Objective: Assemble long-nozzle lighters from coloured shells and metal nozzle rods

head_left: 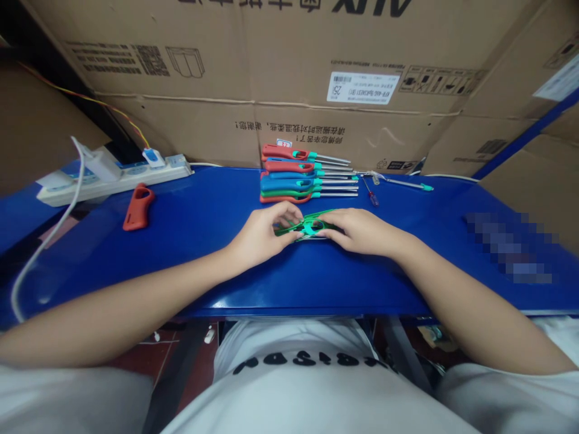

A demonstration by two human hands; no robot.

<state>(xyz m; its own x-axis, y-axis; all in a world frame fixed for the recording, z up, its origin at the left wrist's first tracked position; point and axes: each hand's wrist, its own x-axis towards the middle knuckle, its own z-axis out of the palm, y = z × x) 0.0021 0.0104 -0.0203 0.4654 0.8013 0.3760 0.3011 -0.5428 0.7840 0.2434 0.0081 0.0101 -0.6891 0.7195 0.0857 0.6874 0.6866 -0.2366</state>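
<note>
In front of me, low over the blue table, is a green long-neck lighter (320, 225) with a teal trigger part. Its handle looks opened up, with inner parts showing, though much of it lies behind my fingers. My left hand (265, 234) pinches its left end between thumb and fingers. From the other side my right hand (364, 232) grips the right end, thumb below and fingers above. Just beyond the hands lies a stack of finished-looking lighters (289, 182) in red, blue and green, metal tubes pointing right.
A red handle shell (139, 208) lies at the left, near a white power strip (120, 181) with plugs and cables. Right of the stack are a small screwdriver (373, 198) and a loose metal tube (404, 184) with a teal tip. A cardboard box (190, 126) stands along the back.
</note>
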